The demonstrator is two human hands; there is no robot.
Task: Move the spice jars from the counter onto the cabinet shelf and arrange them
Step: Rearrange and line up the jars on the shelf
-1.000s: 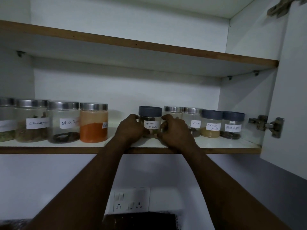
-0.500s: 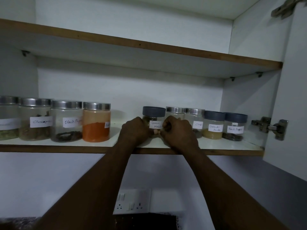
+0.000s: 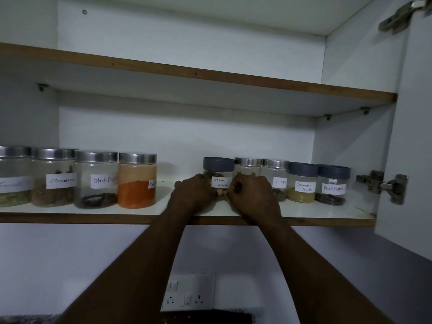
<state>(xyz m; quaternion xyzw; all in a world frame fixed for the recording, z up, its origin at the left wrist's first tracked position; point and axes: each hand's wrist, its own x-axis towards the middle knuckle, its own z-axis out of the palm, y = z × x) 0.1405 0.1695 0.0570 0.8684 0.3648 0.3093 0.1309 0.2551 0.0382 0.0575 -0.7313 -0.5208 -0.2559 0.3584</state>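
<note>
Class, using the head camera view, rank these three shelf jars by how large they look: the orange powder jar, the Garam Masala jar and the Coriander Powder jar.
1. Orange powder jar, clearly the largest.
2. Garam Masala jar and Coriander Powder jar look alike. The hands hide part of the first, so I will not rank them.

Clear jars [image 3: 97, 181], shiny metal lids [image 3: 138, 158]; matt grey plastic lid [image 3: 218, 163]; paper labels [image 3: 305, 187].
</note>
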